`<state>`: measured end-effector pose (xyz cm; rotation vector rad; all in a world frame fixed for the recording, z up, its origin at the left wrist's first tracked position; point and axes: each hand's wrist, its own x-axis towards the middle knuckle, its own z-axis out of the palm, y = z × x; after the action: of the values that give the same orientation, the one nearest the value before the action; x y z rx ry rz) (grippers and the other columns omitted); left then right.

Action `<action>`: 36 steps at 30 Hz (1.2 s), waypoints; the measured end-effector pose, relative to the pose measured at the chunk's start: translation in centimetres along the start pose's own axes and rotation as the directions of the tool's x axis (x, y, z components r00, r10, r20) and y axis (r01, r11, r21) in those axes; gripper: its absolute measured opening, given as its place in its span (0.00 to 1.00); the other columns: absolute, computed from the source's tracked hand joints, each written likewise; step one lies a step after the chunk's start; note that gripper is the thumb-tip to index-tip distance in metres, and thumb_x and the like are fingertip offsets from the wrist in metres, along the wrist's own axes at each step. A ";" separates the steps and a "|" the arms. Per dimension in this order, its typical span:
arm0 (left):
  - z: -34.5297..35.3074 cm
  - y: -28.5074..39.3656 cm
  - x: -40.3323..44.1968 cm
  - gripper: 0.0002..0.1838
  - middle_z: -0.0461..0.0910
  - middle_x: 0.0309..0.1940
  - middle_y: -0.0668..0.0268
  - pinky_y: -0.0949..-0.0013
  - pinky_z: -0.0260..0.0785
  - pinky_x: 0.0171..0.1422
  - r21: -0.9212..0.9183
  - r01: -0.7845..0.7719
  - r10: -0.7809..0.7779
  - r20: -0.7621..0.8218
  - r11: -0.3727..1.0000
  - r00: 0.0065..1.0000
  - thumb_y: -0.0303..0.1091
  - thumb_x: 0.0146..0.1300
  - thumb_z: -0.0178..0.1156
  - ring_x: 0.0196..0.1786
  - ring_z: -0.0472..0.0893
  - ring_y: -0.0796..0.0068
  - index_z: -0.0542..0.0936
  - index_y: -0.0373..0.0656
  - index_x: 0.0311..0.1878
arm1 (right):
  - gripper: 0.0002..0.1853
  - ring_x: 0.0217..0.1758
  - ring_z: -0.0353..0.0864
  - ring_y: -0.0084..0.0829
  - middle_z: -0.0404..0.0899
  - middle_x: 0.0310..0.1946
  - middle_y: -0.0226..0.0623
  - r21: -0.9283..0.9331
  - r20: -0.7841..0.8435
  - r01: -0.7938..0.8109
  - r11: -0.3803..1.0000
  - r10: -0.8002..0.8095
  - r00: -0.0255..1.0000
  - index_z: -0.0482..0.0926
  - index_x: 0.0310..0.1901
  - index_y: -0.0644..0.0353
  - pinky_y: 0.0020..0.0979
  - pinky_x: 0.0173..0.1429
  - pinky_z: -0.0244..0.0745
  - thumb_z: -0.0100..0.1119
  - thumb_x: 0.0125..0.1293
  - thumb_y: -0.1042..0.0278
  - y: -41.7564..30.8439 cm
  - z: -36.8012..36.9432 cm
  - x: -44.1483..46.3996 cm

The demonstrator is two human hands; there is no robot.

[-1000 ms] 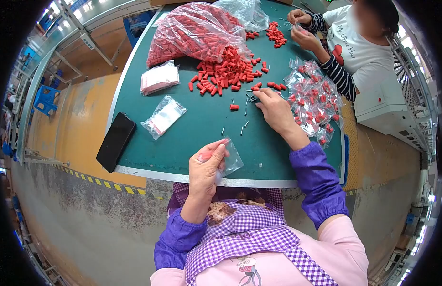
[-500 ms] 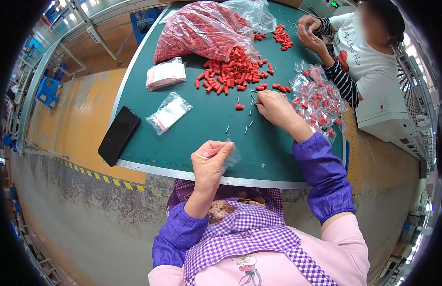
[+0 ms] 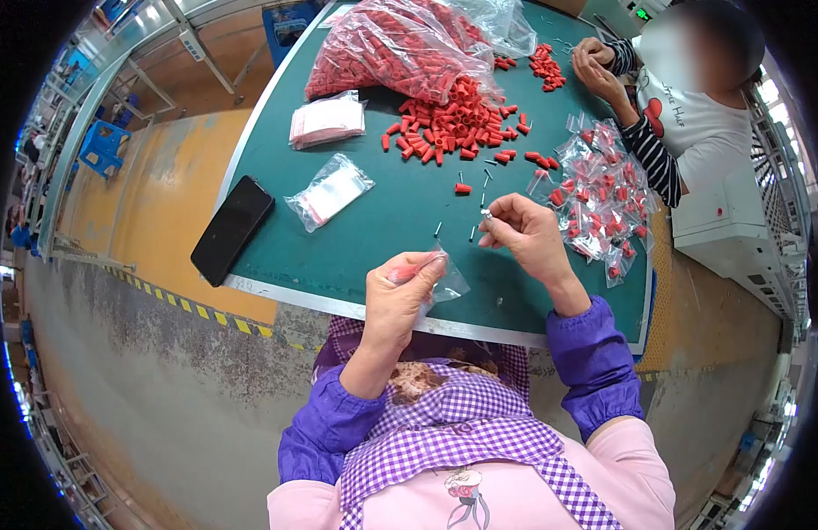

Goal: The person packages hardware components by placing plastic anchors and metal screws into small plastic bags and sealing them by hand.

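Observation:
My left hand (image 3: 402,296) is closed on a small clear zip bag (image 3: 453,281) near the table's front edge; a bit of red shows between the fingers, its shape mostly hidden. To its right, my right hand (image 3: 528,234) is raised over the table, thumb and forefinger pinching a small silvery screw (image 3: 486,213). A few loose screws (image 3: 439,229) lie on the green top between and beyond my hands. Beyond them rests a single red plastic sleeve (image 3: 463,189), and further back spreads a heap of such sleeves (image 3: 448,124).
A large bag of red sleeves (image 3: 395,53) lies at the back. Stacked empty bags (image 3: 327,120), a loose bag (image 3: 329,193) and a black phone (image 3: 233,231) are on the left. Filled bags (image 3: 603,194) pile up on the right, near a co-worker's hands (image 3: 599,66).
My right hand has lifted from the scattered screws and come back toward my left hand with a screw in its fingertips. The bag in my left hand shows more spread out.

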<state>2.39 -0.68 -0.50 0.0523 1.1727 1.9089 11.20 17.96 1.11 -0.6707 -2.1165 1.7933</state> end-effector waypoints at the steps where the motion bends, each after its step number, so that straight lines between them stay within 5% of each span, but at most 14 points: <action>1: -0.2 -0.3 0.1 0.06 0.79 0.27 0.69 0.82 0.64 0.29 0.169 -0.125 0.127 -0.001 0.978 0.992 0.26 0.57 0.67 0.26 0.73 0.87 0.80 0.36 0.36 | 0.06 0.33 0.83 0.23 0.81 0.31 0.34 0.054 0.030 -0.002 0.999 0.001 1.000 0.75 0.41 0.68 0.23 0.36 0.78 0.56 0.64 0.76 -0.2 0.1 -0.2; 2: -0.3 -0.6 0.1 0.06 0.79 0.27 0.70 0.83 0.64 0.30 0.333 -0.241 0.248 0.020 0.912 0.968 0.25 0.57 0.68 0.27 0.73 0.88 0.80 0.36 0.35 | 0.06 0.33 0.83 0.23 0.81 0.31 0.34 0.055 0.033 -0.003 0.998 0.001 0.999 0.75 0.41 0.68 0.23 0.36 0.78 0.56 0.64 0.76 -0.6 0.3 -0.5; 5: 0.0 -0.7 0.3 0.07 0.79 0.26 0.72 0.83 0.65 0.32 0.434 -0.407 0.419 0.072 0.804 0.905 0.24 0.55 0.69 0.29 0.72 0.89 0.80 0.37 0.35 | 0.04 0.33 0.83 0.23 0.81 0.32 0.35 0.101 0.083 -0.007 0.995 -0.001 0.997 0.75 0.40 0.67 0.22 0.35 0.78 0.56 0.65 0.78 -1.8 1.0 -1.1; 8: 0.0 -0.8 0.5 0.09 0.79 0.28 0.72 0.82 0.66 0.33 0.597 -0.410 0.454 0.084 0.689 0.887 0.25 0.54 0.70 0.29 0.72 0.88 0.81 0.36 0.37 | 0.04 0.33 0.83 0.21 0.81 0.33 0.34 0.008 0.132 0.087 0.996 -0.088 0.987 0.76 0.39 0.67 0.22 0.36 0.78 0.57 0.64 0.78 -2.9 1.4 -1.5; 9: 0.0 -0.9 0.7 0.09 0.79 0.28 0.72 0.82 0.66 0.33 0.596 -0.409 0.453 0.083 0.691 0.888 0.25 0.54 0.70 0.29 0.72 0.88 0.81 0.36 0.37 | 0.04 0.32 0.83 0.23 0.81 0.33 0.35 -0.151 0.175 0.207 0.967 -0.180 0.968 0.76 0.38 0.67 0.23 0.36 0.78 0.58 0.62 0.79 -3.6 1.5 -1.5; 13: 0.1 -0.6 0.9 0.13 0.78 0.28 0.70 0.79 0.68 0.34 0.655 -0.491 0.554 0.131 0.574 0.822 0.25 0.52 0.70 0.30 0.74 0.84 0.81 0.35 0.41 | 0.08 0.33 0.83 0.35 0.78 0.31 0.40 -0.480 0.355 0.546 0.687 -0.417 0.837 0.75 0.37 0.64 0.33 0.35 0.77 0.60 0.55 0.79 -4.9 2.1 -1.5; 15: 0.1 -0.5 1.0 0.14 0.78 0.28 0.68 0.77 0.68 0.35 0.707 -0.504 0.572 0.171 0.496 0.802 0.25 0.51 0.70 0.30 0.75 0.81 0.81 0.35 0.42 | 0.09 0.34 0.81 0.41 0.77 0.32 0.40 -0.504 0.390 0.571 0.648 -0.419 0.820 0.74 0.38 0.63 0.36 0.37 0.77 0.60 0.53 0.78 -5.1 2.6 -1.5; 17: 0.2 -0.5 1.1 0.15 0.78 0.28 0.59 0.69 0.70 0.34 0.724 -0.537 0.598 0.215 0.433 0.772 0.25 0.49 0.69 0.28 0.77 0.68 0.81 0.36 0.42 | 0.09 0.33 0.81 0.38 0.78 0.33 0.41 -0.656 0.495 0.622 0.428 -0.378 0.782 0.76 0.38 0.64 0.32 0.36 0.76 0.62 0.55 0.77 -5.4 3.1 -1.4; 21: 0.0 -0.3 1.2 0.15 0.78 0.29 0.58 0.68 0.71 0.35 0.748 -0.517 0.576 0.223 0.416 0.787 0.24 0.48 0.68 0.28 0.77 0.66 0.81 0.36 0.42 | 0.14 0.38 0.81 0.40 0.76 0.34 0.41 -0.647 0.550 0.648 0.401 -0.342 0.762 0.73 0.43 0.62 0.35 0.38 0.77 0.57 0.53 0.79 -5.5 3.7 -1.1; 23: -0.2 -0.2 1.1 0.14 0.79 0.29 0.59 0.69 0.71 0.35 0.752 -0.496 0.551 0.214 0.434 0.807 0.24 0.49 0.68 0.30 0.78 0.68 0.81 0.36 0.41 | 0.11 0.36 0.81 0.38 0.77 0.33 0.41 -0.501 0.460 0.603 0.621 -0.399 0.793 0.75 0.42 0.64 0.34 0.36 0.76 0.59 0.55 0.78 -5.6 3.7 -1.0; 24: -0.3 -0.2 1.1 0.14 0.79 0.29 0.59 0.69 0.71 0.35 0.749 -0.498 0.554 0.213 0.436 0.805 0.24 0.49 0.68 0.30 0.78 0.68 0.81 0.36 0.41 | 0.11 0.36 0.81 0.38 0.77 0.33 0.41 -0.504 0.463 0.605 0.617 -0.398 0.792 0.75 0.42 0.64 0.34 0.36 0.76 0.59 0.55 0.78 -5.5 3.4 -0.8; 27: -0.6 -0.4 1.2 0.13 0.79 0.30 0.66 0.77 0.69 0.35 0.674 -0.487 0.538 0.155 0.556 0.829 0.26 0.51 0.69 0.31 0.76 0.80 0.82 0.36 0.41 | 0.05 0.29 0.79 0.33 0.80 0.30 0.41 -0.463 0.061 0.244 0.852 -0.245 0.968 0.79 0.36 0.65 0.29 0.34 0.73 0.60 0.59 0.75 -4.1 1.8 0.7; 31: -0.6 -0.4 1.3 0.12 0.80 0.32 0.67 0.79 0.69 0.37 0.661 -0.465 0.514 0.138 0.589 0.847 0.26 0.53 0.69 0.33 0.76 0.83 0.82 0.35 0.40 | 0.06 0.30 0.79 0.33 0.79 0.32 0.40 -0.554 -0.072 0.205 0.806 -0.292 0.954 0.79 0.37 0.64 0.30 0.35 0.73 0.59 0.59 0.75 -0.7 0.5 3.7; 36: -0.2 -0.4 1.2 0.12 0.80 0.32 0.67 0.79 0.69 0.38 0.646 -0.455 0.508 0.120 0.612 0.853 0.26 0.53 0.69 0.34 0.76 0.83 0.82 0.35 0.40 | 0.09 0.36 0.80 0.39 0.78 0.36 0.41 -0.580 -0.040 0.284 0.764 -0.375 0.926 0.79 0.40 0.61 0.35 0.39 0.74 0.62 0.57 0.72 -0.4 1.8 7.9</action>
<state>1.78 0.09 -1.37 0.7670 2.0029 1.8324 3.50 20.52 0.55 -0.4907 -2.4756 0.8859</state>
